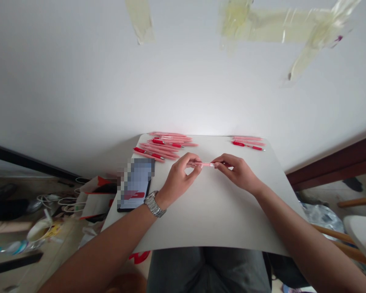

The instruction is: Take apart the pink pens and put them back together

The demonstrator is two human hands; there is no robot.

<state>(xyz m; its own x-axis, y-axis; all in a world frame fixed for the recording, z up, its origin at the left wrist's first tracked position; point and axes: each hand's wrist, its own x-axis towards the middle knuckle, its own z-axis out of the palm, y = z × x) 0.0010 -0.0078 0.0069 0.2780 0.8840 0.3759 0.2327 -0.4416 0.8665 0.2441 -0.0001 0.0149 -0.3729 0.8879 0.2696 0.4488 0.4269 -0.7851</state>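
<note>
A slim pink pen spans the gap between my two hands, level above the table. My left hand, with a metal watch on its wrist, pinches the pen's pink left part. At the pen's whitish right end, my right hand is closed; a dark red bit shows between its fingers, too small to tell. Left of the hands lies a pile of pink pens with a few red pens on it. Several more pens, pink and red, lie at the table's back right.
A phone or tablet, partly blurred out, lies at the left of the white table. The table's back edge meets a white wall with yellowed tape. Boxes, cables and a bottle crowd the floor at left; a chair stands right.
</note>
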